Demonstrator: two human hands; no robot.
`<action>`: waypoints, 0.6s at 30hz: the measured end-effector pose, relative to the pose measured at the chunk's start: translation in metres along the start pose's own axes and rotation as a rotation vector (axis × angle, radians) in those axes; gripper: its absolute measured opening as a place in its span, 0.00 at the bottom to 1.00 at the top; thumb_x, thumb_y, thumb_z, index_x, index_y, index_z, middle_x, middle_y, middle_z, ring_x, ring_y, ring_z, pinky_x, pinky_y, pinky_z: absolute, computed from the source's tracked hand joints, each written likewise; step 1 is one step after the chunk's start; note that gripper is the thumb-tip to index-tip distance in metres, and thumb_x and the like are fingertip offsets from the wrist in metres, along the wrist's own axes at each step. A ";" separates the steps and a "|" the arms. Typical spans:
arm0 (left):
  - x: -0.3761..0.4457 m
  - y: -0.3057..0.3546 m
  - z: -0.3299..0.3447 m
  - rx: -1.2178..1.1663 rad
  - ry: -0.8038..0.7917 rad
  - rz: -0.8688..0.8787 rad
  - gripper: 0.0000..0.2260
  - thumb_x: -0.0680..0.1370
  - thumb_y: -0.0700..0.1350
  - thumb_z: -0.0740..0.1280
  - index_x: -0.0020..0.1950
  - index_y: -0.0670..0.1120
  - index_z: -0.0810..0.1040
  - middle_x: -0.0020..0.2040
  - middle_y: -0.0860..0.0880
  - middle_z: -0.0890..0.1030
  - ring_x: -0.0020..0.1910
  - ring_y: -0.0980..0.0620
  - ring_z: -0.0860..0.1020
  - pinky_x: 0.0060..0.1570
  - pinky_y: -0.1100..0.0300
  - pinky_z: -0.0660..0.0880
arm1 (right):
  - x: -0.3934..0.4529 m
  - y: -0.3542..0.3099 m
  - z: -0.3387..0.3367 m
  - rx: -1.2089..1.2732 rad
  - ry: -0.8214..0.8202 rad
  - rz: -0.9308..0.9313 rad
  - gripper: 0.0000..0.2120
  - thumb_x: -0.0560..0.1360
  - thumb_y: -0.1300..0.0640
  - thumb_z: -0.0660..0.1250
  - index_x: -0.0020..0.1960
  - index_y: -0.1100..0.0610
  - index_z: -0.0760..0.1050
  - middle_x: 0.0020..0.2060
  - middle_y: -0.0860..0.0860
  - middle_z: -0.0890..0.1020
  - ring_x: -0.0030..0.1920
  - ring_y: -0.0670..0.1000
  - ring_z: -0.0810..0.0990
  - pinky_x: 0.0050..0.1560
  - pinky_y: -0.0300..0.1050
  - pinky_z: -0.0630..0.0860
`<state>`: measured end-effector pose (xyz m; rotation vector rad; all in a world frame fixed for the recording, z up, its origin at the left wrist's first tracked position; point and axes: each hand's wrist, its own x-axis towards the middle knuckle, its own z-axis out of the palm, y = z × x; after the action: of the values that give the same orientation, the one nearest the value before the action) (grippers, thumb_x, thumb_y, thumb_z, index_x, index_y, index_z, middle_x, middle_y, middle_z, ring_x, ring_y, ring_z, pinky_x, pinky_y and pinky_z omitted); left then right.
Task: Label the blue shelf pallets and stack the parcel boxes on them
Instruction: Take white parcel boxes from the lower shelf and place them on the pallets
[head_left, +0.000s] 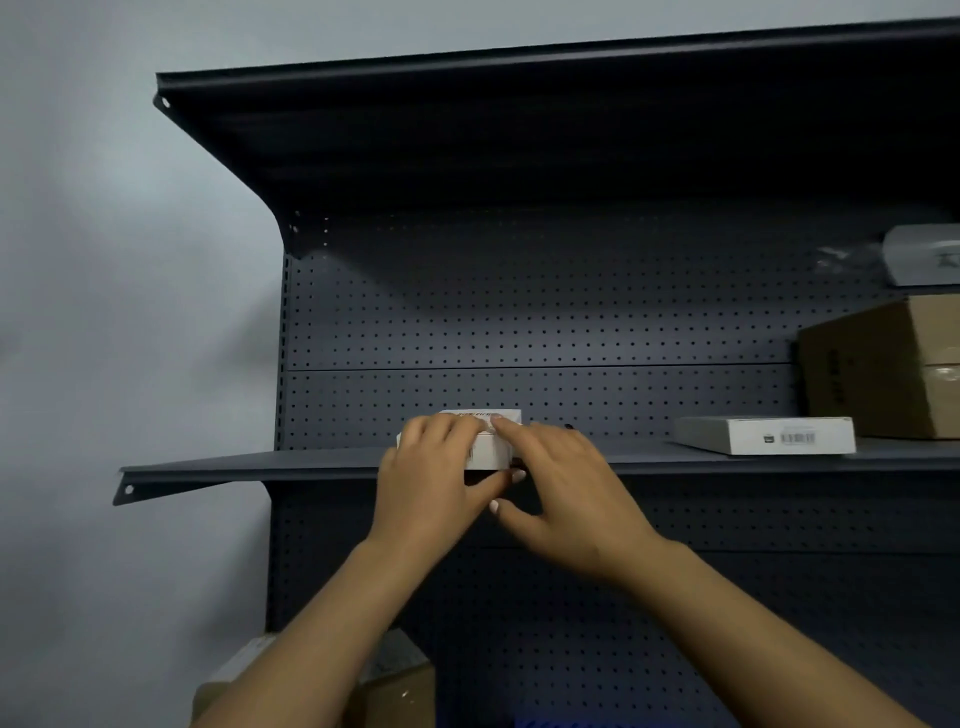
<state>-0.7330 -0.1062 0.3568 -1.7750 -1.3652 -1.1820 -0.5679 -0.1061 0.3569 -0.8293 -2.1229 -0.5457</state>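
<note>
So both hands are up at the middle shelf (249, 464) of this dark grey metal rack, and they're working on a small white box (488, 449) that's sitting right at the front edge of the shelf, roughly in the middle of the view. The left hand (431, 483) is gripping the box from its left side, fingers curling over the top and the thumb reaching underneath along the front. The right hand (563, 488) is hovering mostly flat, fingers fairly straight, with a fingertip touching the top right corner of the box and the thumb pointing left below it, not really wrapping anything. There's some print on the box top, too blurry to read. Behind everything the pegboard back panel (519, 312) is running the full width, and the top shelf (519, 119) is hanging over it all. Off to the right on the same shelf a flat white box (763, 435) with a barcode sticker is lying well apart from the hands, and just beside it a brown cardboard box (883, 364) is standing with a grey-white parcel (922, 254) resting on top. Down at the bottom left another cardboard box (400, 686) is peeking out behind the left forearm.
</note>
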 end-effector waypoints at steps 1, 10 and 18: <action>-0.003 0.005 0.002 -0.007 0.037 0.014 0.29 0.68 0.71 0.53 0.58 0.54 0.74 0.56 0.58 0.76 0.58 0.54 0.70 0.47 0.54 0.74 | -0.005 0.003 -0.006 -0.009 -0.002 -0.006 0.34 0.74 0.42 0.62 0.75 0.47 0.53 0.66 0.45 0.69 0.68 0.47 0.64 0.73 0.50 0.57; -0.006 0.082 0.037 -0.119 0.177 0.061 0.26 0.71 0.67 0.58 0.61 0.53 0.78 0.56 0.53 0.79 0.59 0.49 0.74 0.50 0.48 0.75 | -0.053 0.050 -0.061 -0.171 -0.028 0.051 0.30 0.74 0.46 0.62 0.74 0.48 0.58 0.69 0.46 0.69 0.71 0.48 0.61 0.73 0.46 0.55; 0.009 0.124 0.066 -0.093 0.236 0.023 0.23 0.68 0.63 0.68 0.56 0.50 0.81 0.53 0.49 0.80 0.56 0.45 0.76 0.47 0.45 0.75 | -0.069 0.120 -0.105 -0.398 -0.047 0.321 0.32 0.76 0.35 0.55 0.76 0.46 0.53 0.76 0.50 0.58 0.76 0.53 0.52 0.75 0.52 0.51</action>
<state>-0.5951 -0.0817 0.3444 -1.6478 -1.1661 -1.4134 -0.3951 -0.1128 0.3784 -1.3871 -1.8926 -0.7932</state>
